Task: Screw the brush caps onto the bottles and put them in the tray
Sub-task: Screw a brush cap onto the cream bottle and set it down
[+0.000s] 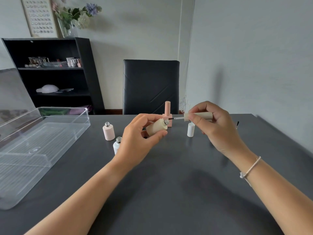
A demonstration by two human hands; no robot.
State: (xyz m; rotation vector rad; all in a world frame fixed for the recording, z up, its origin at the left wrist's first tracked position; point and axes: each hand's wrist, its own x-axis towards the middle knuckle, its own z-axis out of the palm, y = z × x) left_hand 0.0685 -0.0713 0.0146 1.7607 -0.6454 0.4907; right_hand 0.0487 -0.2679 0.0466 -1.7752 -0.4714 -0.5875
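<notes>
While my two hands met above the table, the count stood like this, every place taken from the clear tray [50, 126]:

Cream bottle: my left hand [135, 141] had its fingers and thumb curled round the cream bottle [156, 128], held tilted in the air well to the right of the tray, its threaded neck turned toward my other hand; still uncapped.

Cream brush cap: my right hand [215, 128] pinched the cream brush cap [198, 116] farther right again, lying nearly level; the brush tip sat just at the bottle's mouth, though I could not tell whether it had gone in; no thread engaged, by my reading.

Pink capped bottle: the pink capped bottle [167, 116] stood upright beyond my hands, right of the tray and outside it; it looked screwed, so one step done, its move left.

Pale pink bottle: the pale pink bottle [108, 132] stood open-necked just right of the tray; no cap yet.

White bottle: the white bottle [117, 145] stood beside it, nearer me, half behind my left wrist; open too.

White cap: the white cap [191, 129] stood alone, far right of the tray, under my right hand.

Tray: nothing showed inside it; I judged one bottle capped of four, none stowed; most of the job left.
</notes>
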